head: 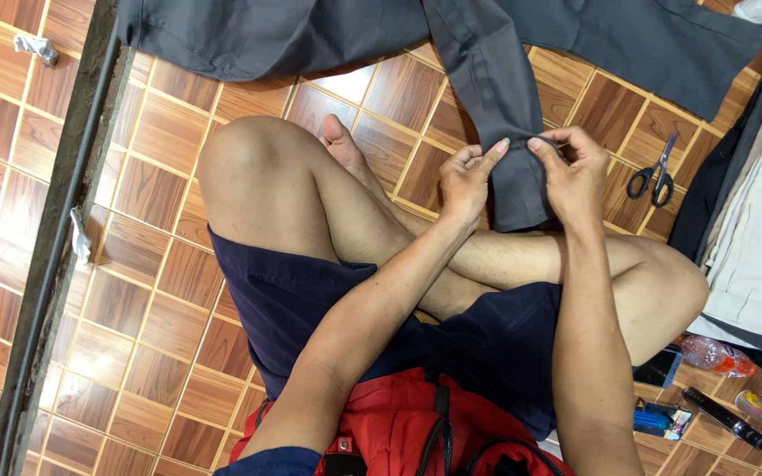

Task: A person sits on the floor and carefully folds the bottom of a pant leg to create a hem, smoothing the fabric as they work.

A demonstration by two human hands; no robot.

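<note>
Grey woven cloth, a dark grey long-sleeved shirt [575,40], lies spread across the brown wood-pattern tiled floor [134,291], and its top runs out of the picture so the collar and body cannot be made out. 1 sleeve hangs down toward the seated person, and the dark grey sleeve cuff [518,189] rests just above the crossed bare legs. The left hand [469,181] pinches the cuff's left edge, thumb and forefinger pressed together on the cloth, the other fingers curled under and partly hidden. The right hand [575,167] grips the cuff's right edge with its fingertips closed on a small fold; what sits inside that pinch is too small to tell. The lower end of the cuff is partly covered by the wrists and the shin. Just right of the right hand, touching nothing, a pair of black-handled steel scissors [654,176] lies on the tiles with blades shut. Further right a stack of folded pale and dark fabric [760,229] is cut off by the frame. At the lower right a clear plastic bottle with pink contents [716,354], a black marker-like pen [729,421] and a small blue packet [659,419] lie near the knee; a white-capped tube beside them is half out of view. Navy blue shorts [310,308] and a red bag with black straps [407,432] fill the bottom, the bag cropped. A dark metal door track [55,229] runs down the left.
</note>
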